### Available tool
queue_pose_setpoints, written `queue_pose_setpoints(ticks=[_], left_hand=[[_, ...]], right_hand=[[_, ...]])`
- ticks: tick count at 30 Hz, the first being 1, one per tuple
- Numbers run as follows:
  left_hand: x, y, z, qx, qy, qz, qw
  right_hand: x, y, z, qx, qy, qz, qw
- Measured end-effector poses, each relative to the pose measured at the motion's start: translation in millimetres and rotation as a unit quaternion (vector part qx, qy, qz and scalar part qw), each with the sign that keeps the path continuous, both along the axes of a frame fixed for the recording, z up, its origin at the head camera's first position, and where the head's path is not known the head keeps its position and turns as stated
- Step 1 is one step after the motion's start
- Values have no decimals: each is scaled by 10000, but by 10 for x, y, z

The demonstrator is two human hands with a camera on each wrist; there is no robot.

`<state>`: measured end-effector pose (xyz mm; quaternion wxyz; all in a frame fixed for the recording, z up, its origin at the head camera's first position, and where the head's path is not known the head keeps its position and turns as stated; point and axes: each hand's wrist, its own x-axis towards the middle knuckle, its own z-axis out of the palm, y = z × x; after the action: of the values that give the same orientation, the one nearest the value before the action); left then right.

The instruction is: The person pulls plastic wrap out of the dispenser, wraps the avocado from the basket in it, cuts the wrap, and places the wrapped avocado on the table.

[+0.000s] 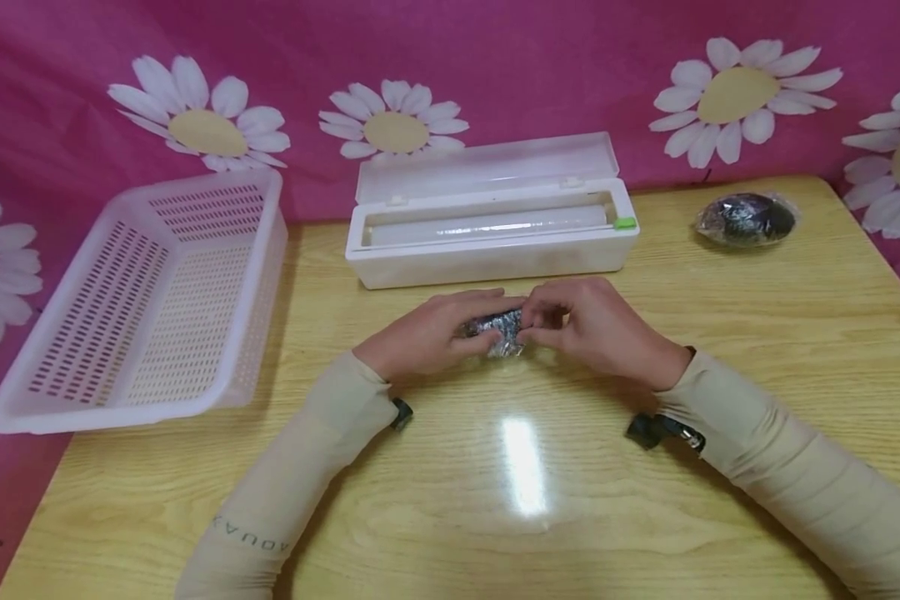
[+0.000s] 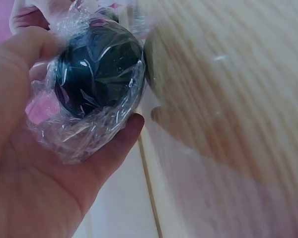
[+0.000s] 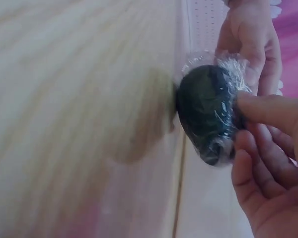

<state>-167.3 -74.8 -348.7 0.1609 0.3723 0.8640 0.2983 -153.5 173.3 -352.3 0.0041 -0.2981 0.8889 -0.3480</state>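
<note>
A dark green avocado in crinkled cling film rests on the table between my hands. My left hand holds it from the left, thumb on the near side and fingers on the far side. From the right, my right hand pinches at the film with thumb and curled fingers. Bunched film stands out around the avocado's end in the left wrist view. In the right wrist view, the right thumb and fingers meet at the wrapped side. The hands partly cover the avocado in the head view.
Behind the hands sits a white cling film box, lid up, with a film roll and green slider. A white perforated basket stands left. Another wrapped dark avocado lies back right on the wooden table.
</note>
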Motion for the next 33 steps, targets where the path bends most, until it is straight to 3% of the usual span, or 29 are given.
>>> queue_pose_setpoints(ticks=[8,12,15,18,22,28,33], left_hand=[[-9,0,27,-298,-153,82,9994],[-10,7,34,-349,-296,187,9988],[-10,12,34,-355,-339,205,9986],[-9,20,38,-354,-337,142,9987],[-4,34,36,-312,-197,207,9991],[73,-11,41,-310,192,934,9950],[142,-188,52,135,-34,1813,9833]], right_hand=[[-21,36,35,124,-395,12,9991],[-34,32,25,142,-569,-240,9980],[-48,45,21,150,-1000,-416,9940],[-59,58,-8,144,-1489,-288,9883],[-63,43,-70,111,-1629,-56,9866],[-51,26,-101,116,-1597,10,9871],[-68,46,-109,143,-1668,-16,9859]])
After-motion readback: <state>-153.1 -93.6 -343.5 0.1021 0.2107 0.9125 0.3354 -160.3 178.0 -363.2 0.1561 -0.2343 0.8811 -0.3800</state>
